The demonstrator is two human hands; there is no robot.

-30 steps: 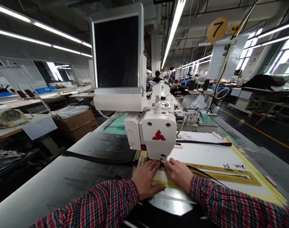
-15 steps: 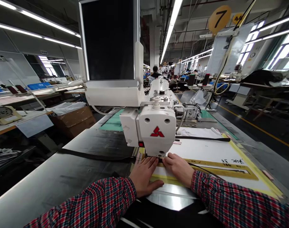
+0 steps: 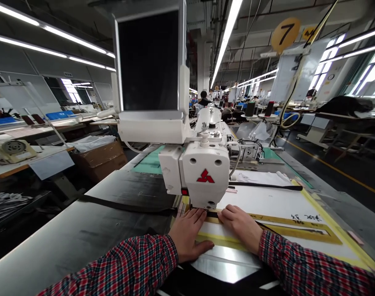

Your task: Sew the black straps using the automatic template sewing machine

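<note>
Just below the head of a white sewing machine (image 3: 205,172), a person's left hand (image 3: 189,236) lies flat, fingers extended and thumb spread, beside a black strip (image 3: 212,214). The strip shows between both hands on a yellow-edged board (image 3: 264,200). The right hand (image 3: 241,226) bends its fingers at the strip; whether they pinch it cannot be told.
</note>
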